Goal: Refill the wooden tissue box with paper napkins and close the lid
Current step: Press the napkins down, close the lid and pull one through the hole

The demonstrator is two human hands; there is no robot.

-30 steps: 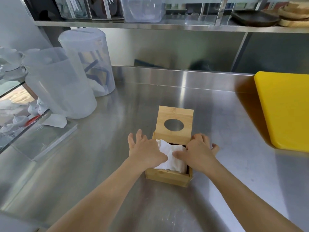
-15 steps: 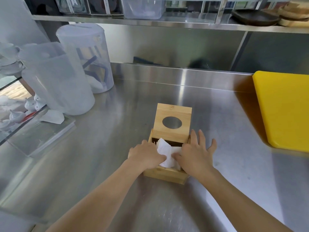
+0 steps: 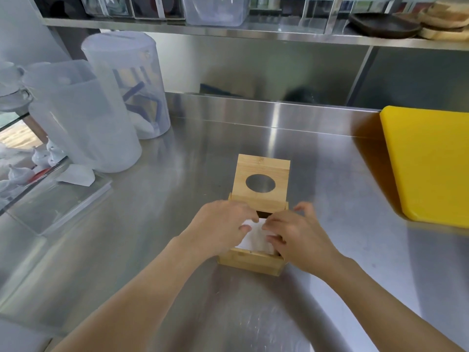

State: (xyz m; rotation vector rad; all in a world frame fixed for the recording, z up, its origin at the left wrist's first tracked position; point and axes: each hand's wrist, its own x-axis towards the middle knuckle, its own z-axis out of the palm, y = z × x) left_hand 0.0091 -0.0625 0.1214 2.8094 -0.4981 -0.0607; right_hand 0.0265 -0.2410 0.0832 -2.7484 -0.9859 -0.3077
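A small wooden tissue box (image 3: pixel 250 261) stands on the steel counter in front of me. Its lid (image 3: pixel 261 185), with an oval hole, is raised and leans back at the far side. White paper napkins (image 3: pixel 255 237) lie inside the box, partly hidden by my fingers. My left hand (image 3: pixel 219 228) rests over the box's left side, fingertips on the napkins. My right hand (image 3: pixel 298 237) covers the right side, its fingers curled down onto the napkins. Both hands press on the stack from above.
A yellow cutting board (image 3: pixel 429 163) lies at the right. Two tall translucent plastic containers (image 3: pixel 101 110) stand at the back left, beside a clear acrylic tray (image 3: pixel 58 201). A steel shelf (image 3: pixel 253 34) with boxes and plates runs above the counter's raised back edge.
Both hands have shifted inward over the box opening. The napkins that stuck up loosely now lie lower and flatter in the box. The right hand's fingers, spread before, are now curled.
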